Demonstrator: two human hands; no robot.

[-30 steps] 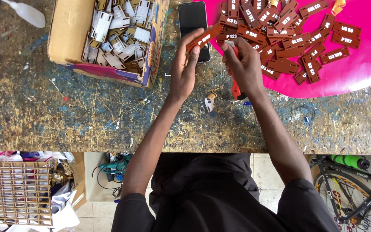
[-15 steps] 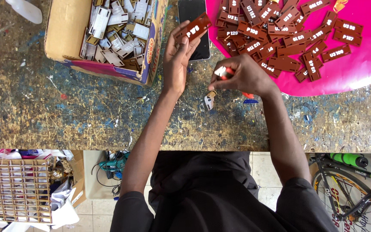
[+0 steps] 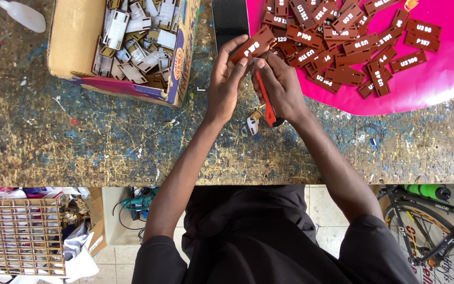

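Seen from above, a person stood at a paint-stained table (image 3: pixel 80 142). The left hand (image 3: pixel 226 79) gripped a brown tag (image 3: pixel 252 45) by its lower end, held up just over the table's far side. The right hand (image 3: pixel 279 84) was closed around a red knife (image 3: pixel 265 100), close beside the tag. More brown tags (image 3: pixel 342 47) lay heaped on a pink sheet (image 3: pixel 437 79) to the right. A cardboard box (image 3: pixel 74 42) of pale pieces sat to the left, a dark phone (image 3: pixel 229 21) between them.

left hand (image 3: pixel 226 79) holds brown tag (image 3: pixel 252 46) | right hand (image 3: pixel 279 84) grips red-handled tool (image 3: pixel 265 101) | paint-stained workbench (image 3: pixel 106 142)
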